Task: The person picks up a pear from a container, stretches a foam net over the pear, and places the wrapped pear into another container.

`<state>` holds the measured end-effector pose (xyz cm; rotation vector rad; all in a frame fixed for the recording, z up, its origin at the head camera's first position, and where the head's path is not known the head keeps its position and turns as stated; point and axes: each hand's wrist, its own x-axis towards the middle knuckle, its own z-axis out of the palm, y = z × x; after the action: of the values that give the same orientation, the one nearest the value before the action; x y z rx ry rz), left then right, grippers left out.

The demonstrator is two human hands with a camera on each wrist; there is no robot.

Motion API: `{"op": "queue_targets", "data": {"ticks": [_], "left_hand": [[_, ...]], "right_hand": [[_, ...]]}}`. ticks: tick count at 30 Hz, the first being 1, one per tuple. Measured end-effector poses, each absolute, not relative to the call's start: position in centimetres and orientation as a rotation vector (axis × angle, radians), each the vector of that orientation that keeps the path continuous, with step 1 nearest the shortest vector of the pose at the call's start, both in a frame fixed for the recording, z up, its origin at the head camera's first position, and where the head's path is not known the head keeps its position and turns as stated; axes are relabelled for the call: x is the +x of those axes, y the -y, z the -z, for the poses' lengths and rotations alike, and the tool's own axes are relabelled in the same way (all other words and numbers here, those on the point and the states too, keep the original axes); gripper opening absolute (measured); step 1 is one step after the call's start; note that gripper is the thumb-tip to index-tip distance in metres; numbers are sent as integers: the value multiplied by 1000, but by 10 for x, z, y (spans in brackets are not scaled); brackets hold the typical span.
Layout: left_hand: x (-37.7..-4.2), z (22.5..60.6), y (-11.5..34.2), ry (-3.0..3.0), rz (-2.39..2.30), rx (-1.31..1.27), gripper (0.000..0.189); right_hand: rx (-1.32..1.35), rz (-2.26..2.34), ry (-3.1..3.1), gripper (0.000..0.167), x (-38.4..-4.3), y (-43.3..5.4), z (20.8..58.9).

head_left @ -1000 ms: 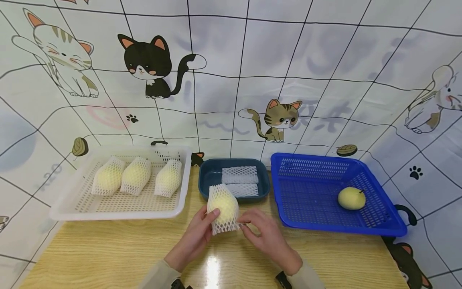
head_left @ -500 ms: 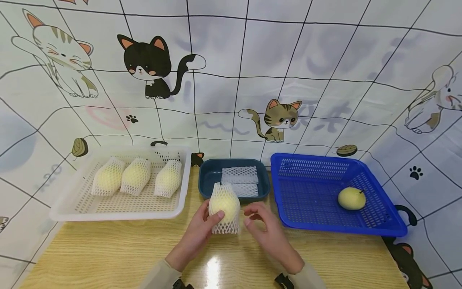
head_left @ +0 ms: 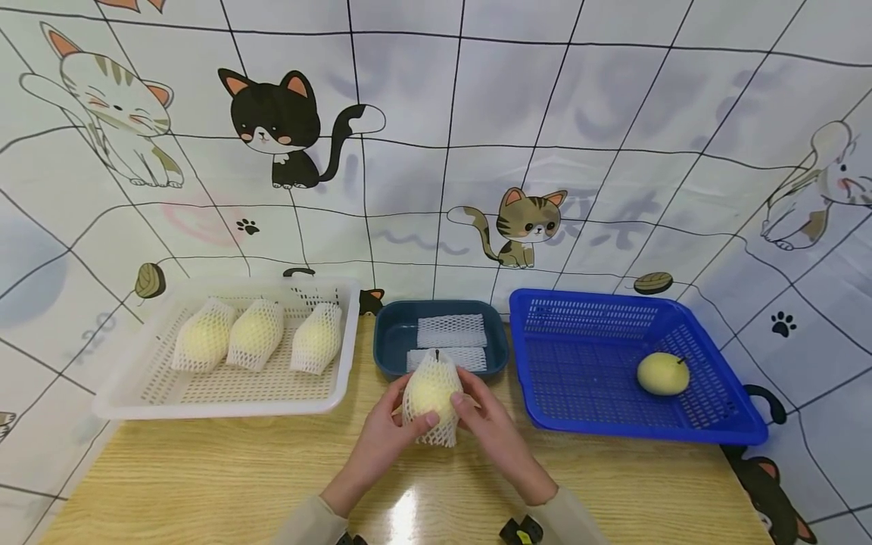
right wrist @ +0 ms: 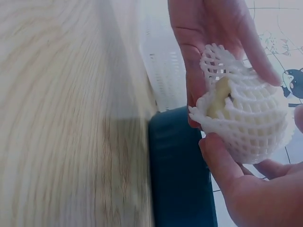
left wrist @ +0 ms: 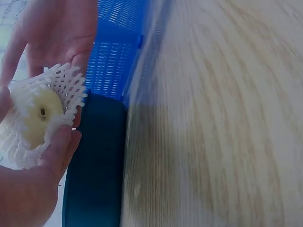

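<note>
A yellow pear (head_left: pixel 432 397) in a white foam net sleeve (head_left: pixel 446 437) is held up between both hands, its dark stem poking out of the top. My left hand (head_left: pixel 383 428) grips it from the left, thumb across the front. From the right, my right hand (head_left: pixel 492 428) holds it with the thumb on the net and fingers behind. In the left wrist view the pear's bottom end (left wrist: pixel 43 113) shows through the sleeve's open lower end. Right behind the pear is a dark teal tray (head_left: pixel 390 322) holding flat foam net sleeves (head_left: pixel 451 331).
At the left stands a white basket (head_left: pixel 225 406) with three net-wrapped pears (head_left: pixel 256 333). A blue basket (head_left: pixel 565 378) at the right holds one bare pear (head_left: pixel 663 374). All stand on a wooden table (head_left: pixel 204 477) against a cat-patterned backdrop (head_left: pixel 409 182).
My right hand, at the sleeve's lower edge and then apart from it, now grips the wrapped pear's right side. The pear has moved slightly right in my left hand.
</note>
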<state>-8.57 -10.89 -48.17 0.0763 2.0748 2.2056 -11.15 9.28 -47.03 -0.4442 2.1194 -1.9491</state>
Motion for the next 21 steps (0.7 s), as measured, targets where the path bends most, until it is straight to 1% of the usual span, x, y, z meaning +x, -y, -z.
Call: {"op": "queue_targets", "data": {"ticks": [6,9,14,17,19,21], "left_hand": [[-84,484,108,-2263,-2137,98,75],[-84,484,107,-2383,-2045,160,73],[-83,480,110,-2506,-1843,286,77],[-82,475,113,-2528,-1809,320,68],[-82,470,115,-2533,-1844,301,58],[-82,465,117,-2525,-1887,254,53]], "right_hand": [[-371,2004,-2114,54,-112,-89,471],[-355,2030,-2111,54,-112,-89,471],[-305,2038,-2117,53,-112,-88,471],[-267,2047,-2102,54,-113,-87,471],[-250,2054,-2090,55,-114,-86,470],[-242,2061,-2073,54,-114,-84,469]]}}
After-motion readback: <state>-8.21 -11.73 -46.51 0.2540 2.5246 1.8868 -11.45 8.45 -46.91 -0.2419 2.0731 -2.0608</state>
